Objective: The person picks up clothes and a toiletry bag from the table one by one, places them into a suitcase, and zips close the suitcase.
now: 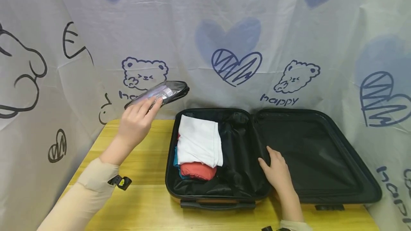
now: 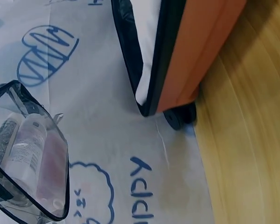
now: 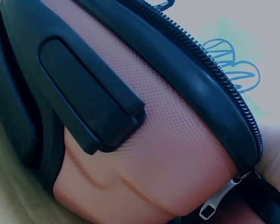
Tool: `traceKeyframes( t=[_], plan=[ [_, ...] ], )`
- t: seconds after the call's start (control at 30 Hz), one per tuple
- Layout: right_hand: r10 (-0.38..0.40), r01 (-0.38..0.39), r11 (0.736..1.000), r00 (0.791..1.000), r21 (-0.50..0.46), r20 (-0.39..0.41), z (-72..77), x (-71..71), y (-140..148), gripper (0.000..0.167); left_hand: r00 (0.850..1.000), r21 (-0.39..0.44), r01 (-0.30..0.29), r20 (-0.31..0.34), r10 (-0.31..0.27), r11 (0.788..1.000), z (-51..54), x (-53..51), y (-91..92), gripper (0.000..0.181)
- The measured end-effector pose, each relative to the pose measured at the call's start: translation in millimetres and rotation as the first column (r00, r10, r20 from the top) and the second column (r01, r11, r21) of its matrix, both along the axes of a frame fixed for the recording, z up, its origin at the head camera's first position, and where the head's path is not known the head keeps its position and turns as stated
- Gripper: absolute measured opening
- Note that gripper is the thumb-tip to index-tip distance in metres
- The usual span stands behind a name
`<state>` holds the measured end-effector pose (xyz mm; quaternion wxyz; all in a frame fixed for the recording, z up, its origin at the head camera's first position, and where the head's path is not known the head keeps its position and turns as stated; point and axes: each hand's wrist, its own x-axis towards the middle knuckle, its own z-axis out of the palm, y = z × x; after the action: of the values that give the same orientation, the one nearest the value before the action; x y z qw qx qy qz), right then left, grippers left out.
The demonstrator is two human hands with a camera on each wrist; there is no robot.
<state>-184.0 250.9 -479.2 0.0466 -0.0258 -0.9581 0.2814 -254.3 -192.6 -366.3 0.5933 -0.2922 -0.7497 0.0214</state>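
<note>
A clear toiletry bag (image 1: pixel 167 92) with black edging is gripped by my left hand (image 1: pixel 136 118), raised left of the suitcase. Through its clear side, bottles (image 2: pixel 25 154) show in the left wrist view. The open suitcase (image 1: pixel 218 197) lies on the table, black inside and orange outside. A folded white cloth (image 1: pixel 199 140) lies in its left part, above a red folded cloth (image 1: pixel 198 171) and a blue one (image 1: pixel 176 158). My right hand (image 1: pixel 277 170) rests at the hinge side, between the base and the lid (image 1: pixel 308 152), its fingers relaxed.
A wooden table (image 1: pixel 138 195) bears the suitcase. Behind and beside it hangs a pale curtain (image 1: pixel 186 42) with hearts and bears. The suitcase's handle (image 3: pixel 91 93) and a zip pull (image 3: pixel 219 199) show in the right wrist view.
</note>
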Motion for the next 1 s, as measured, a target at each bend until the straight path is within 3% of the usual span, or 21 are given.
traceKeyframes(
  t=[0.3, 0.53, 0.73, 1.0],
  plan=[
    [-0.005, 0.005, 1.000, 1.000, 0.002, 0.018, 0.7, -0.9, 0.3, 0.066, 1.000, -0.055, 0.011, 0.012, -0.010, 0.998, 1.9, -4.8, 30.8, 0.033],
    [-0.003, 0.003, 1.000, 1.000, 0.006, 0.025, 1.1, -2.5, -1.5, 0.066, 0.999, -0.056, -0.029, 0.033, 0.031, 0.998, 2.3, -4.4, 62.8, 0.030],
    [-0.002, 0.003, 1.000, 0.999, -0.005, 0.035, 0.8, -1.3, -2.3, 0.067, 0.990, -0.043, -0.092, 0.103, 0.096, 0.995, 0.7, -2.3, 91.3, 0.026],
    [0.006, -0.006, 1.000, 0.999, -0.004, 0.034, 1.9, 0.1, -1.7, 0.067, 0.973, -0.004, -0.143, 0.180, 0.142, 0.990, -2.8, 0.1, 130.8, 0.025]
  ],
)
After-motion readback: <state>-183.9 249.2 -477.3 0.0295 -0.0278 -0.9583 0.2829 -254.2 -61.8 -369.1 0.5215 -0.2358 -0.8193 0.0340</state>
